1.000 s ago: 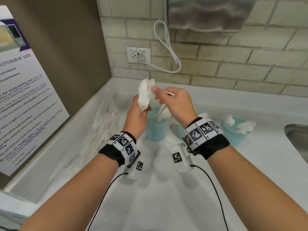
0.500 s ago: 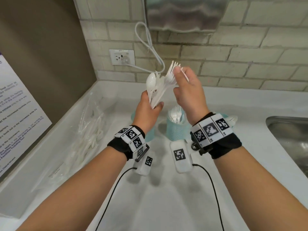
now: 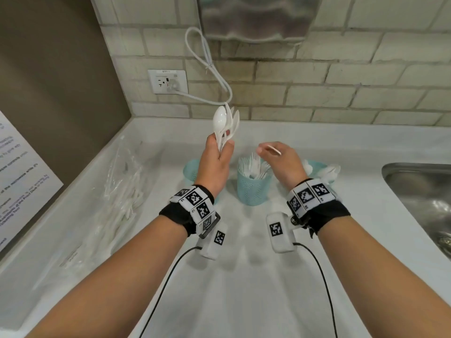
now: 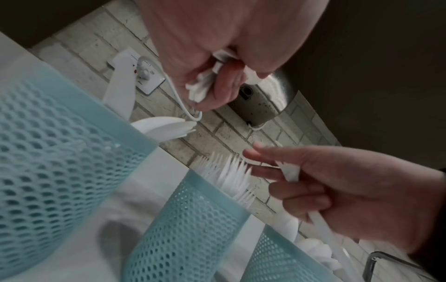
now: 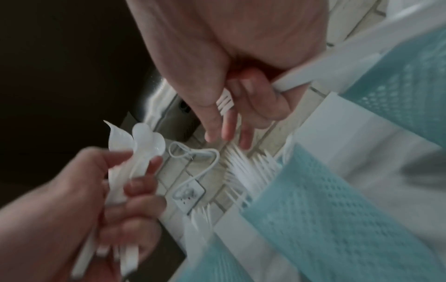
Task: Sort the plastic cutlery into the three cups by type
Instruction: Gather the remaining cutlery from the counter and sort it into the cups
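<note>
My left hand (image 3: 219,148) is raised above the counter and grips a bundle of white plastic cutlery (image 3: 225,123) by the handles, spoon bowls and fork heads up. My right hand (image 3: 264,151) pinches a single white fork (image 5: 225,102); its handle (image 3: 273,150) sticks out over my knuckles. That hand hovers just above the middle teal mesh cup (image 3: 253,191), which holds several forks. The left teal cup (image 3: 189,172) is half hidden behind my left wrist and holds knives (image 4: 166,126). The right teal cup (image 3: 317,165), with spoons in it, sits behind my right wrist.
A clear plastic bag of more white cutlery (image 3: 117,196) lies along the counter's left edge by the wall. A steel sink (image 3: 419,191) is at the right. On the tiled back wall are an outlet with a looped white cord (image 3: 168,81) and a metal dispenser (image 3: 256,15).
My right hand has drawn a fork out of the bundle and come down to the right over the middle cup. The left hand stays raised with the rest of the bundle.
</note>
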### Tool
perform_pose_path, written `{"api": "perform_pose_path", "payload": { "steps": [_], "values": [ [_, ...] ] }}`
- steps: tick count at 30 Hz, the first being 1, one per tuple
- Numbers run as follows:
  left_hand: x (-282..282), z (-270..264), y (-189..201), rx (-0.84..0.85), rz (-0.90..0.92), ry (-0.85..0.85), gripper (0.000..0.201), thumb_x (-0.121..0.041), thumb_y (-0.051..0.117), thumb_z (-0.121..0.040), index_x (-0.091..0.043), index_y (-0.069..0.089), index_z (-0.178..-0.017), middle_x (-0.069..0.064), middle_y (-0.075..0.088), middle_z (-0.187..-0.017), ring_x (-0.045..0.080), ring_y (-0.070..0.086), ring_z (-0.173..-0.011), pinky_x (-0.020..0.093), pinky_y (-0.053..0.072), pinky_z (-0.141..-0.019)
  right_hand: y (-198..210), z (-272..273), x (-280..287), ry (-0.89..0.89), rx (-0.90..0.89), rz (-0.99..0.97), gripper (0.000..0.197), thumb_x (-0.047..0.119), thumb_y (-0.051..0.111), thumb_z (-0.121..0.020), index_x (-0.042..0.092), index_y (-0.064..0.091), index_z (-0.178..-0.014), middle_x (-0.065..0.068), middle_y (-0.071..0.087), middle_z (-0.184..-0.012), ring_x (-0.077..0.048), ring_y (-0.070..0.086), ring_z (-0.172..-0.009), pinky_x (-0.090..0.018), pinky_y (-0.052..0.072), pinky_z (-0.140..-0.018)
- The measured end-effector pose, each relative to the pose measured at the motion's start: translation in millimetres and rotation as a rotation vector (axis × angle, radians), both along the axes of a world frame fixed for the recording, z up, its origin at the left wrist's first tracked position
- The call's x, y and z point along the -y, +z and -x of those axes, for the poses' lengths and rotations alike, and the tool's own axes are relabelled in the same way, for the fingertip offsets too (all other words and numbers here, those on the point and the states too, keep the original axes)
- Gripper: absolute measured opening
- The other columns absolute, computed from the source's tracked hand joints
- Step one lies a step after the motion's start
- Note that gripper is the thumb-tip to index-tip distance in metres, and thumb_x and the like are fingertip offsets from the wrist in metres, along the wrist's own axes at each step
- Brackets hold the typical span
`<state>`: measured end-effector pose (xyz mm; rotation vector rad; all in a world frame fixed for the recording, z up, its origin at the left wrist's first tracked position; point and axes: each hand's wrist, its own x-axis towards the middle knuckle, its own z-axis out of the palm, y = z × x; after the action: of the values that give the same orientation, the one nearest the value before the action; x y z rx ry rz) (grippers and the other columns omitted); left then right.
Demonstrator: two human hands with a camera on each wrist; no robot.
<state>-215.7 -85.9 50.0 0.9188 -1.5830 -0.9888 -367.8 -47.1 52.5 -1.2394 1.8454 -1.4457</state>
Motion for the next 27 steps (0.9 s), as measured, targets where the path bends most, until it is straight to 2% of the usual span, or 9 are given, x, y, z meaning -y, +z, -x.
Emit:
{"api": "perform_pose_path", "payload": {
  "steps": [4,7,11,14,16,18,20,23,27],
  "values": [
    [5,2,-11,0.008,-0.053,-0.020,0.017,-0.041,0.038,-0.095,-0.024,0.042,-0.097,-0.008,0.043,-0.073,0.014,0.039,-0.063,0.039,0.035,-0.068,30,11,3,-0.080,-0.090,0.110,0.023,0.025,0.042,-0.098,0.014,0.062,-0.102,-0.008,0.062,-0.108,-0.014,0.052,-0.074,-0.020,0.043,-0.062],
    [4,4,-14,0.043,-0.057,-0.049,0.022,-0.043,0.037,-0.095,-0.022,0.038,-0.101,-0.009,0.043,-0.074,0.016,0.041,-0.065,0.041,0.037,-0.067,49,13,4,-0.166,-0.301,0.274,0.033,0.029,0.030,-0.102,0.016,0.059,-0.093,-0.008,0.056,-0.104,-0.018,0.048,-0.092,-0.023,0.037,-0.083],
    [1,6,-18,0.066,-0.065,-0.122,0.017,-0.039,0.038,-0.096,-0.026,0.034,-0.104,-0.011,0.042,-0.077,0.015,0.041,-0.070,0.038,0.036,-0.070,47,5,6,-0.064,-0.294,0.401,0.026,0.023,0.029,-0.103,0.011,0.049,-0.093,0.008,0.047,-0.078,-0.009,0.045,-0.076,-0.008,0.033,-0.067],
    [-4,8,-17,0.066,-0.052,-0.165,0.013,-0.026,0.038,-0.101,-0.022,0.033,-0.112,-0.010,0.042,-0.083,0.012,0.041,-0.075,0.033,0.037,-0.074,16,5,17,-0.020,-0.284,0.261,0.024,0.020,0.031,-0.102,0.007,0.051,-0.101,0.012,0.044,-0.075,-0.011,0.045,-0.072,-0.024,0.043,-0.069],
    [-10,9,-15,0.069,-0.035,-0.184,0.014,-0.020,0.037,-0.102,-0.019,0.032,-0.115,-0.011,0.042,-0.085,0.006,0.042,-0.072,0.025,0.037,-0.072,-2,8,21,0.028,-0.300,0.108,0.015,0.020,0.037,-0.100,0.014,0.050,-0.101,0.003,0.050,-0.084,-0.019,0.048,-0.073,-0.038,0.051,-0.072],
    [-13,9,-15,0.074,-0.024,-0.201,0.014,-0.019,0.037,-0.102,-0.018,0.032,-0.114,-0.011,0.042,-0.084,0.003,0.042,-0.070,0.021,0.037,-0.067,-6,7,18,0.091,-0.276,-0.121,0.012,0.023,0.048,-0.096,0.020,0.051,-0.107,-0.010,0.050,-0.109,-0.022,0.051,-0.082,-0.038,0.050,-0.078],
    [-13,8,-17,0.066,-0.034,-0.209,0.014,-0.020,0.037,-0.102,-0.019,0.032,-0.115,-0.012,0.043,-0.084,0.003,0.043,-0.069,0.023,0.037,-0.067,-2,6,12,0.086,-0.275,-0.216,0.037,0.024,0.056,-0.090,0.017,0.048,-0.125,-0.009,0.036,-0.127,-0.018,0.050,-0.102,-0.031,0.044,-0.092],
    [-10,8,-22,0.071,-0.050,-0.189,0.014,-0.023,0.038,-0.102,-0.022,0.032,-0.114,-0.012,0.044,-0.083,0.004,0.044,-0.069,0.031,0.038,-0.072,22,-5,1,-0.055,-0.244,0.007,0.039,0.017,0.055,-0.087,0.015,0.052,-0.126,-0.005,0.037,-0.127,-0.013,0.047,-0.111,-0.024,0.039,-0.094],
    [-11,11,-20,0.087,-0.019,-0.149,0.013,-0.022,0.038,-0.101,-0.022,0.032,-0.113,-0.013,0.047,-0.086,0.002,0.047,-0.072,0.028,0.039,-0.073,46,-30,-13,-0.004,-0.044,0.323,0.016,0.025,0.053,-0.092,0.023,0.062,-0.105,-0.001,0.057,-0.107,-0.010,0.055,-0.091,-0.022,0.044,-0.081]
  ]
}}
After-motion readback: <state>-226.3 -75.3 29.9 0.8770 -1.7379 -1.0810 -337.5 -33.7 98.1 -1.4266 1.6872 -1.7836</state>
